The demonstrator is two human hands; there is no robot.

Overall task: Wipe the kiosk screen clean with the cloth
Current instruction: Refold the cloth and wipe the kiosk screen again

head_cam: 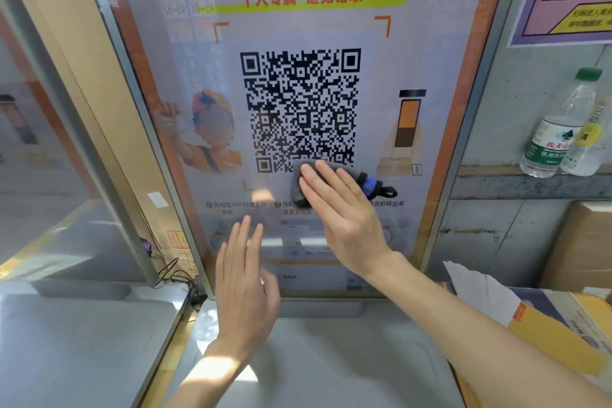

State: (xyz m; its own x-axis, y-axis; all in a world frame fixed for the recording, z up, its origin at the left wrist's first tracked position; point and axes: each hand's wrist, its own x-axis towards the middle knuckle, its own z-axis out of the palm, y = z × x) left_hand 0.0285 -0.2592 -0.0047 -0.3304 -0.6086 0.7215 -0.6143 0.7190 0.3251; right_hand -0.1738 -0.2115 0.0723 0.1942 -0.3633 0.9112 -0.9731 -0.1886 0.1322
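Mid-wipe here: the right hand (341,215) has the cloth (297,190) pinned flat against the kiosk screen (381,76), right at the bottom edge of the QR code (299,109), roughly mid-screen. Its fingers (319,180) lie straight on top of the cloth, pressing rather than gripping, with nothing curled round it. The left hand (245,278) is spread open too and holds nothing, down by the lower part of the screen; can't tell if it's actually touching the glass. If it were me I'd go with a flat, even palm so the whole pad makes contact, work in overlapping strokes, and not lean too hard on the panel. My guess is the top half and corners need a pass as well, though the glare makes smudges hard to judge. The cloth looks like soft dark grey microfibre bunched into a thick pad, with a blue band and a black loop (387,191) sticking out on the right. The screen is tall, flat and glossy, full of reflections.
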